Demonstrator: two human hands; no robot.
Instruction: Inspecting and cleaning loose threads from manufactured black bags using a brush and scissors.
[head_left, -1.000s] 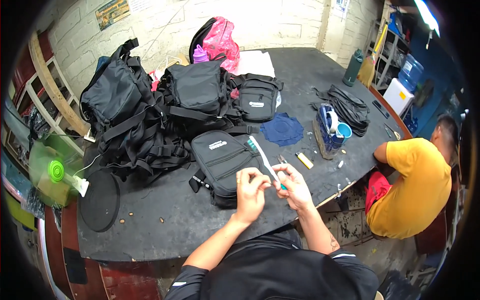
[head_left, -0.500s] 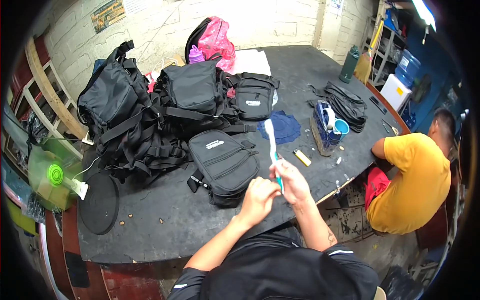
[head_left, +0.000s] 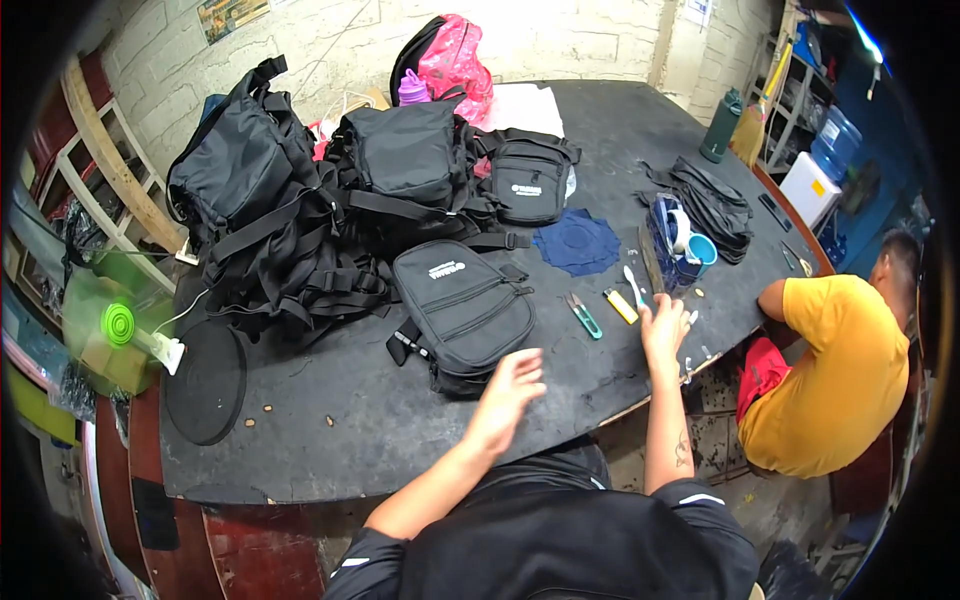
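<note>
My left hand hovers at the near right corner of a black sling bag, holding nothing, fingers apart. The bag lies flat on the black table, zippers facing up. My right hand is low over the table at the right, fingers spread, at the handle end of a white toothbrush. Whether its fingertips still touch the handle is hard to see. Left of the toothbrush lie a yellow lighter and green-handled thread snips. Beyond them is a dark blue cloth.
Black bags and straps are piled at the far left. A clear container holding a tape roll and blue cup stands past my right hand. A green bottle is at the back. A person in yellow sits at the right; a green fan stands left.
The toothbrush, held up between my hands before, now lies on the table. My right hand moved right, and my hands are apart. The snips now show on the table.
</note>
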